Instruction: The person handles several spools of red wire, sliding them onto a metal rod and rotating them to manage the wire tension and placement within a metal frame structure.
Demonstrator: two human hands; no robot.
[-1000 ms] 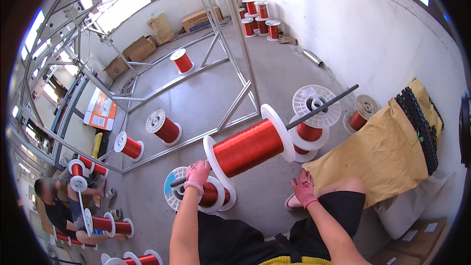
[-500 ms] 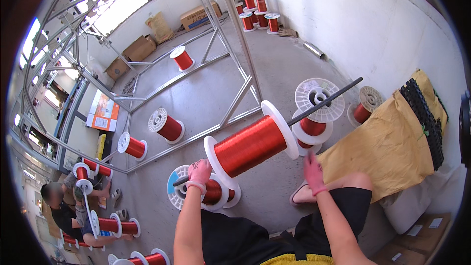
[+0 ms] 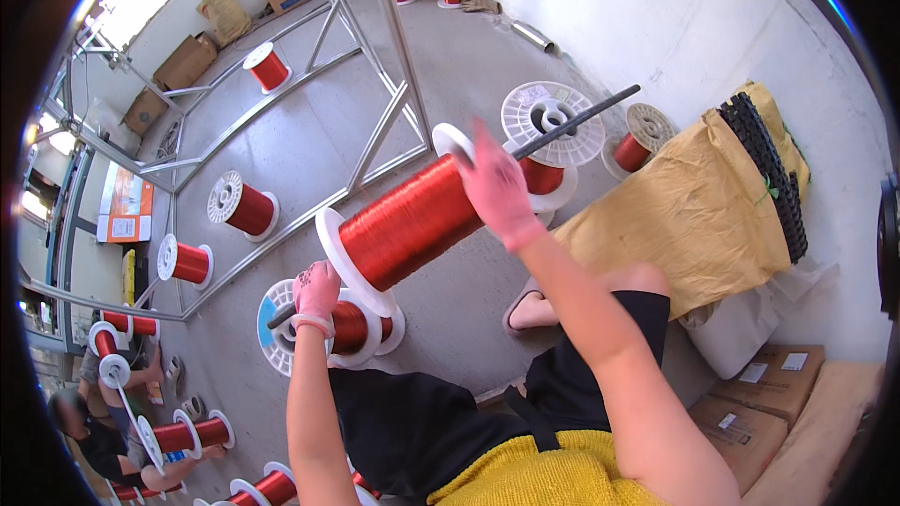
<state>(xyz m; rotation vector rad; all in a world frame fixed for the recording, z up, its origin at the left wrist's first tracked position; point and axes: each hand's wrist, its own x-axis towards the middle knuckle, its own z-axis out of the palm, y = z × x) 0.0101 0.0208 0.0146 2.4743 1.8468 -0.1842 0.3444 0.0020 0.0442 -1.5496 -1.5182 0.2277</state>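
Observation:
A large spool of red wire (image 3: 408, 225) with white flanges sits tilted on a dark rod (image 3: 586, 117), which sticks out beyond both ends. My left hand (image 3: 317, 292), in a pink glove, is closed round the rod's near-left end, close beside the lower flange. At the spool's far-right end, my right hand (image 3: 503, 189), gloved in pink too, lies over the upper flange and the wire's edge. Its fingers point upward and are smeared by motion, so their grip is unclear. Beneath my left hand, another spool (image 3: 350, 326) lies partly hidden.
A spool with a wide white flange (image 3: 534, 103) stands beyond the rod. Yellow-brown wrapping (image 3: 656, 206) lies to the right, near cardboard boxes (image 3: 773, 375). A metal frame (image 3: 394, 47) rises on the left, with spools around it. A seated person (image 3: 103, 445) works among spools at lower left.
My right hand has risen from beside my knee onto the spool's far flange. My left hand keeps its hold on the rod. The whole view has shifted, moving the scene left and up.

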